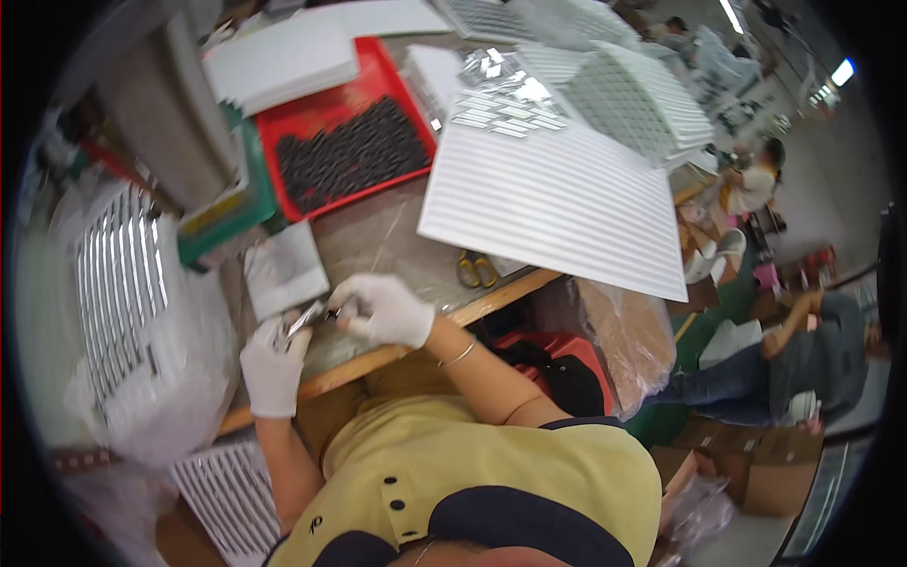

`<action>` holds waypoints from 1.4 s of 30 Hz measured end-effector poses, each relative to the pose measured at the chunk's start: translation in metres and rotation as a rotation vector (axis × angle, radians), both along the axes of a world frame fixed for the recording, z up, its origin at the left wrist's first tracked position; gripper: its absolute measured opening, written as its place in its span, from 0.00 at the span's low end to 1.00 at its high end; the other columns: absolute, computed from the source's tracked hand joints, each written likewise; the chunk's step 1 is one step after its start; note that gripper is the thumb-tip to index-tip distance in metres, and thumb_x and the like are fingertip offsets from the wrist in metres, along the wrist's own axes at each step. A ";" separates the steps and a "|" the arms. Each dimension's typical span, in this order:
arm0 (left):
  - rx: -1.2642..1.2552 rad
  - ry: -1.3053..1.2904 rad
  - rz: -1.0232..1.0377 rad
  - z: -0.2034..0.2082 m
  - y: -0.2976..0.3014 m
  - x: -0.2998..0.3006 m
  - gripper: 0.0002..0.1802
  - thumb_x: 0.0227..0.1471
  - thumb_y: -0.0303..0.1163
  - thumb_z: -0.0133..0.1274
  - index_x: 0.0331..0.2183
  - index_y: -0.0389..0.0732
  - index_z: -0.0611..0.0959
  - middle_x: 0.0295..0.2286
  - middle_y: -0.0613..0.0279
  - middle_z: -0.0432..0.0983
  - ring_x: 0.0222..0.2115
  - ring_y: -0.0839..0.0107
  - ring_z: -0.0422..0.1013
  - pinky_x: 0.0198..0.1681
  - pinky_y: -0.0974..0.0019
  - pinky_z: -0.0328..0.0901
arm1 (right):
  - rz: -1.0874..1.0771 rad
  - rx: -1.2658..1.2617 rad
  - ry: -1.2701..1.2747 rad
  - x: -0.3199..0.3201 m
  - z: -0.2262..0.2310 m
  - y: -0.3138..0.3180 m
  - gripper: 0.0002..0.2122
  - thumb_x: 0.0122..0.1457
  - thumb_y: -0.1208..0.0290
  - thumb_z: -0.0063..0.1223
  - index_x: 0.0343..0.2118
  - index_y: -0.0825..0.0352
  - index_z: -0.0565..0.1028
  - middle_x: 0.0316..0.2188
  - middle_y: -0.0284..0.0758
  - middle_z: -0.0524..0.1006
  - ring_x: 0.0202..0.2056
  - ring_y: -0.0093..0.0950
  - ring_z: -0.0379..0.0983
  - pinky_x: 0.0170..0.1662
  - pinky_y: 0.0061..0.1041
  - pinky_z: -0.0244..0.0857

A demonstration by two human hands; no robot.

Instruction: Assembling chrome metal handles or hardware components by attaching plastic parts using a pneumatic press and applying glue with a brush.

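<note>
White gloves cover both of my hands, held close together over the table's front edge. Between the fingers of my left hand (274,364) is a small shiny metal piece (304,319), tilted up to the right. My right hand (385,310) pinches a small black part (333,314) right beside the metal piece; whether the two touch I cannot tell. Just behind my left hand lies a white square block or pad (285,269). Farther back, a red tray (354,200) holds a heap of small black parts (350,151).
A green-based press or machine (222,222) stands at the left, next to plastic-wrapped slotted silver panels (123,293). On the right lie a ribbed white sheet (557,203) with shiny strips (505,113) and yellow-handled scissors or pliers (477,269). Another person (817,350) is beyond, at right.
</note>
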State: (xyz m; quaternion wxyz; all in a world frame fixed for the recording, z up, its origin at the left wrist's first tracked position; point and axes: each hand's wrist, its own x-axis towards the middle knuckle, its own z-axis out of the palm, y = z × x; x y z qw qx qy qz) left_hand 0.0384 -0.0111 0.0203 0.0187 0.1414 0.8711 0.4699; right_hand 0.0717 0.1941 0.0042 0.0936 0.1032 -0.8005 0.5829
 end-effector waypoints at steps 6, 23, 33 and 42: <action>0.138 -0.065 -0.006 0.006 0.007 0.003 0.09 0.41 0.24 0.58 0.30 0.34 0.79 0.23 0.66 0.75 0.24 0.81 0.67 0.29 0.75 0.62 | 0.011 0.198 -0.085 -0.002 -0.014 -0.003 0.12 0.46 0.73 0.59 0.35 0.67 0.73 0.22 0.35 0.74 0.23 0.28 0.70 0.30 0.25 0.66; 0.115 -0.155 -0.105 -0.003 0.011 0.005 0.08 0.41 0.24 0.59 0.29 0.35 0.78 0.22 0.67 0.73 0.22 0.81 0.65 0.27 0.76 0.61 | -0.076 0.087 0.011 0.005 -0.023 -0.014 0.18 0.43 0.67 0.63 0.39 0.65 0.74 0.24 0.34 0.74 0.27 0.28 0.73 0.32 0.25 0.67; 0.335 -0.181 -0.075 -0.026 0.006 0.012 0.13 0.39 0.22 0.61 0.31 0.36 0.76 0.21 0.74 0.63 0.20 0.86 0.56 0.23 0.79 0.54 | -0.208 0.011 -0.035 0.014 -0.023 -0.047 0.09 0.44 0.71 0.60 0.29 0.64 0.74 0.19 0.33 0.74 0.22 0.28 0.72 0.26 0.25 0.66; 0.263 -0.240 -0.018 -0.041 -0.016 -0.006 0.09 0.45 0.29 0.57 0.33 0.39 0.82 0.24 0.70 0.73 0.23 0.83 0.65 0.27 0.77 0.60 | -0.235 0.155 0.485 0.042 -0.009 -0.069 0.12 0.38 0.78 0.57 0.29 0.66 0.70 0.19 0.34 0.70 0.16 0.30 0.66 0.21 0.23 0.61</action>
